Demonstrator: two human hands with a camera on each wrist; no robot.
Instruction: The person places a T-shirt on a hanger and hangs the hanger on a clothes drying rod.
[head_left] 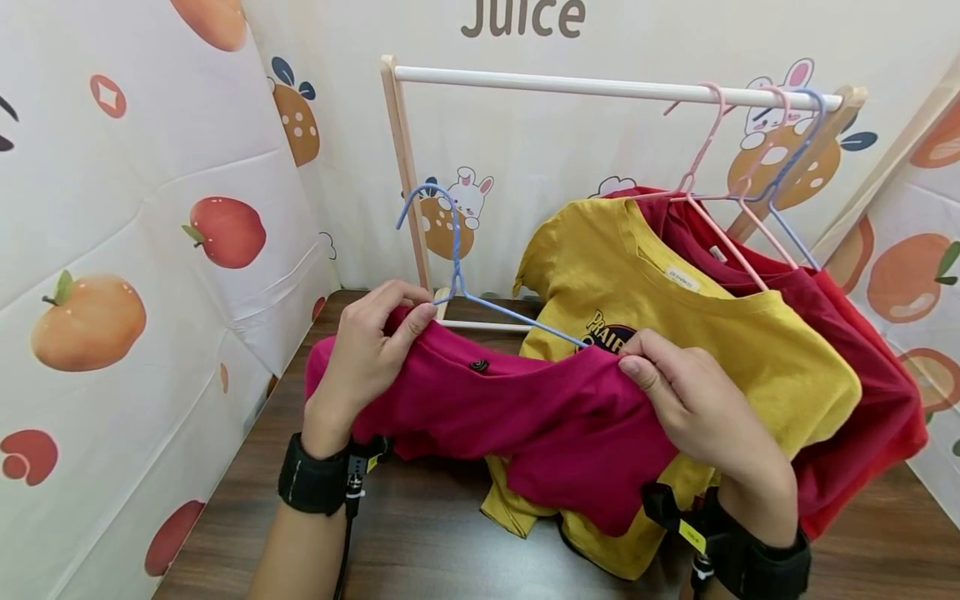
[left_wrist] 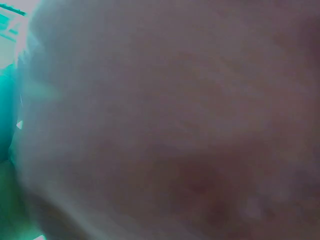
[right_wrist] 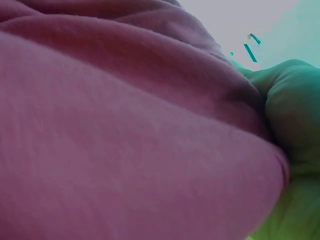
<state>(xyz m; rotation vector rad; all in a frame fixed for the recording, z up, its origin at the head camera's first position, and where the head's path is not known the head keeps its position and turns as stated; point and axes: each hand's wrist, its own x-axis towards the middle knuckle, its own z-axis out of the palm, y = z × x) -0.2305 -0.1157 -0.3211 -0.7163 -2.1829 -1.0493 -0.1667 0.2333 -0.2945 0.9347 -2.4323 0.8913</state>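
Note:
A magenta shirt hangs between my two hands, with a blue hanger inside its neckline. Thumb and fingers of my left hand pinch the shirt's left shoulder near the hanger's arm. My right hand pinches the other shoulder, by the far end of the hanger's visible arm. The hanger's hook stands up free of the rack's bar. Magenta cloth fills much of the right wrist view, beside part of my right hand. The left wrist view is almost wholly covered by something dark and blurred.
A rack with a white bar and wooden posts stands behind. On its right end hang a yellow shirt on a pink hanger and red shirts. Beneath lies a dark wooden table. Fruit-printed cloth lines the sides.

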